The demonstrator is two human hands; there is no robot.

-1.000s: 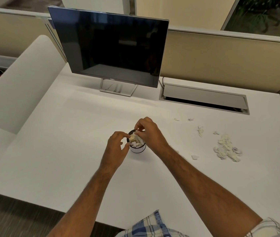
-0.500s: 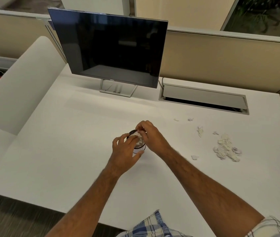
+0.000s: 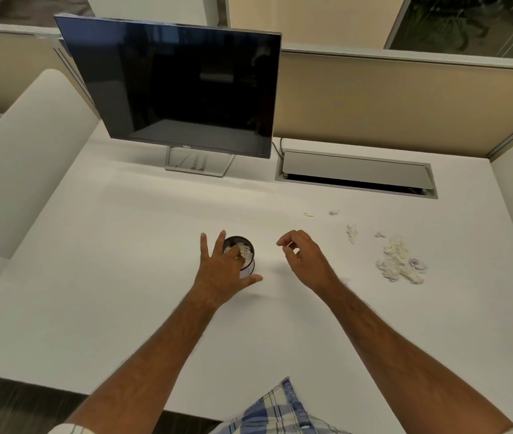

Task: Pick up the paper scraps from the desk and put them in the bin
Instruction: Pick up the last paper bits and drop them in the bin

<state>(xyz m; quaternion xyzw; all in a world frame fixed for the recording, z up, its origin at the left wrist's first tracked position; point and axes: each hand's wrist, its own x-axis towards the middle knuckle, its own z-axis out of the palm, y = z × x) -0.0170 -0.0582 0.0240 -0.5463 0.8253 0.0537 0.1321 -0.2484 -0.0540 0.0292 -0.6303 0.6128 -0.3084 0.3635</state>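
A small black mesh bin stands mid-desk, filled with white paper scraps. My left hand lies over the bin's left side with fingers spread, one finger pressed down into the scraps and the thumb beside the bin's base. My right hand hovers just right of the bin, loosely curled and holding nothing. A pile of paper scraps lies on the white desk to the right. Smaller bits are scattered behind and left of the pile.
A dark monitor on a silver stand sits at the back of the desk. A grey cable hatch is set into the desk at the back right. Beige partitions enclose the back and sides. The desk's front edge runs near my body.
My right hand has let go over the bin and drawn away to the right. My left hand has moved onto the bin and spread its fingers over it.
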